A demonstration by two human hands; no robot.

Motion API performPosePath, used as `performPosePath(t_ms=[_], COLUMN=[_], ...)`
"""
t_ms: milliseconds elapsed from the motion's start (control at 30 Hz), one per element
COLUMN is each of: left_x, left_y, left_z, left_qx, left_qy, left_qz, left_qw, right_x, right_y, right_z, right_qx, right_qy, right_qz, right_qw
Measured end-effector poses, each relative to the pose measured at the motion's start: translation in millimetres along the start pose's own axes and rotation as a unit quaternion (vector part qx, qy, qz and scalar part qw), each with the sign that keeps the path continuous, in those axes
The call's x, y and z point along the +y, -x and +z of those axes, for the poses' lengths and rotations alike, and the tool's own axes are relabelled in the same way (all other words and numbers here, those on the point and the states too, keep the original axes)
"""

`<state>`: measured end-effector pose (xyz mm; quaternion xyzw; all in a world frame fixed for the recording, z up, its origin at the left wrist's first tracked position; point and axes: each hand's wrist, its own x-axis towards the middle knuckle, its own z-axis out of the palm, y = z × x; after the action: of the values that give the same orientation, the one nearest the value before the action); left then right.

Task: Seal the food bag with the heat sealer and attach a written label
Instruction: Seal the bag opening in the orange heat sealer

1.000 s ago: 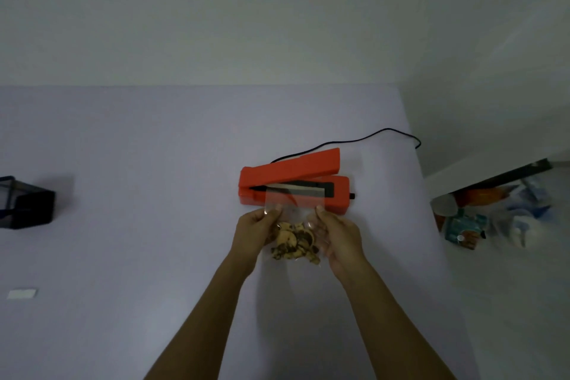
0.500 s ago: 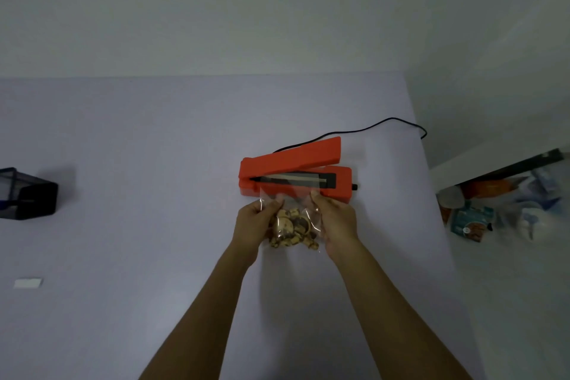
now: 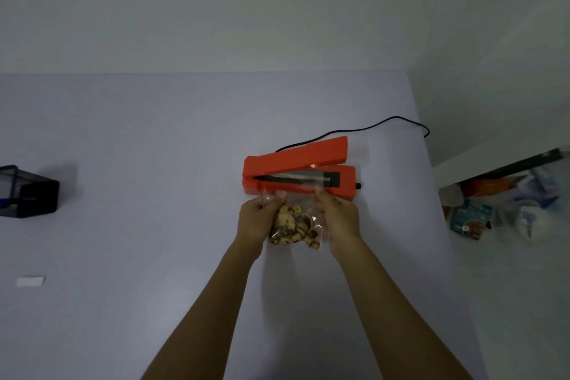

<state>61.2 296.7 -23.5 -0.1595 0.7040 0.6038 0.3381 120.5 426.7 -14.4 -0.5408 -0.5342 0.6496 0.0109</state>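
Pinching a clear crinkly bag [image 3: 293,219] — both hands [image 3: 257,219] — beside the boxy orange sealer [image 3: 308,163].

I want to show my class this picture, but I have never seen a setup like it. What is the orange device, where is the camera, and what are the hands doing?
The camera sits on the person's head and looks down at their own hands. The orange device is a heat sealer; its lid is raised and its cord trails off behind. The left hand and right hand pinch the top corners of a clear bag of food pieces, its open edge laid at the sealer's bar. Far left on the table stand a dark box and a small white label.
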Motion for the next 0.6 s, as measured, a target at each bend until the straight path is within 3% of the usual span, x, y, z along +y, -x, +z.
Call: performPosePath(t_ms=[133, 233, 367, 467, 600], left_x=[-3.0, -3.0, 0.0, 2.9, 4.9], left_y=[-1.0, -2.3, -3.3, -1.7, -1.1], left_z=[-0.4, 0.2, 0.8, 2.4, 3.8], left_qx=[0.001, 0.006, 0.010, 0.011, 0.008], left_qy=[-0.001, -0.005, -0.004, 0.000, 0.008], left_qz=[-0.004, -0.008, -0.010, -0.008, -0.008], left_qw=[1.000, 1.000, 1.000, 1.000, 1.000], right_x=[-10.3, -23.0, -50.1, -65.3, -66.4], right_y=[10.6, 19.9, 31.7, 33.3, 23.0], right_z=[-5.5, -12.1, -18.2, -18.0, -19.5], right_qx=[0.143, 0.240, 0.113, 0.033, 0.021], right_qy=[0.134, 0.098, 0.033, 0.058, 0.092], right_qz=[-0.076, -0.203, -0.308, -0.291, -0.259], right_qw=[0.978, 0.944, 0.944, 0.954, 0.961])
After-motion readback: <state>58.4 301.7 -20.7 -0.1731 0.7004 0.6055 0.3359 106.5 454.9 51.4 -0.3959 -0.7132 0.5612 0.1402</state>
